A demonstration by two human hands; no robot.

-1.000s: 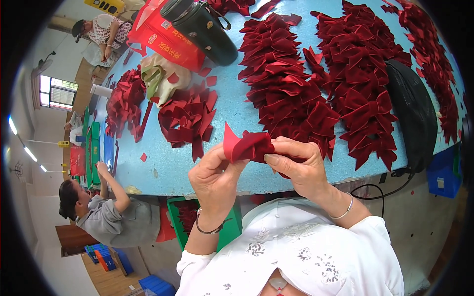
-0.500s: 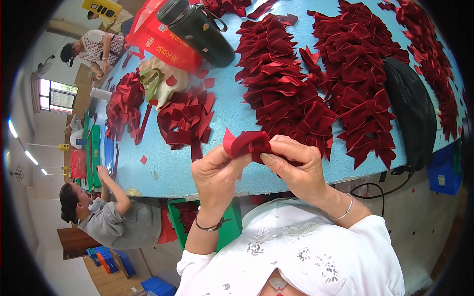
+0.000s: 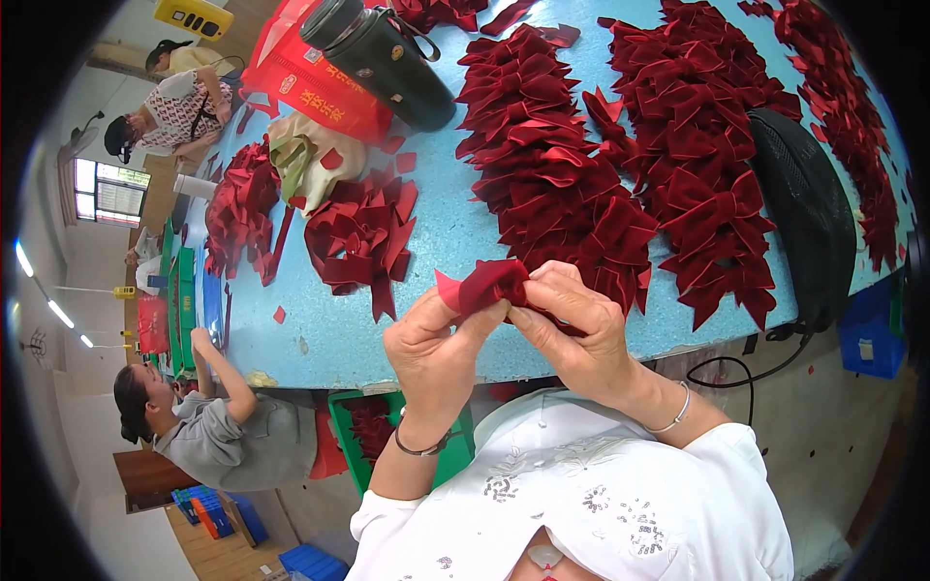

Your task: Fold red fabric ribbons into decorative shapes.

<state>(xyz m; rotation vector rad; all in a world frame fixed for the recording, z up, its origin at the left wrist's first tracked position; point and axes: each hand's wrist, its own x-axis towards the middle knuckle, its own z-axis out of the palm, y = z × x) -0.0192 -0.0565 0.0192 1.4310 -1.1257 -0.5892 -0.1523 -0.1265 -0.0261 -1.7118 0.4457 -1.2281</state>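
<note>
Both of my hands pinch one dark red velvet fabric piece (image 3: 481,286) over the near edge of the light blue table (image 3: 455,232). My left hand (image 3: 436,353) grips its left side with thumb and fingers. From the right, my right hand (image 3: 572,324) folds over the cloth. Only a bunched fold shows; the remainder is hidden behind my fingers. Beyond my hands lie long heaps of finished red bows (image 3: 562,165), and a smaller pile of flat red cut pieces (image 3: 360,232) lies to the left.
A black cylindrical case (image 3: 378,58) lies on a red bag (image 3: 310,87) at the far side. A black mesh fan (image 3: 804,213) rests at the right. A green bin (image 3: 387,436) sits under the table. Other people work at the left and at the top left.
The fabric piece has been bunched tighter between my fingers, and my hands have shifted slightly. The flat corner seen earlier is now folded in.
</note>
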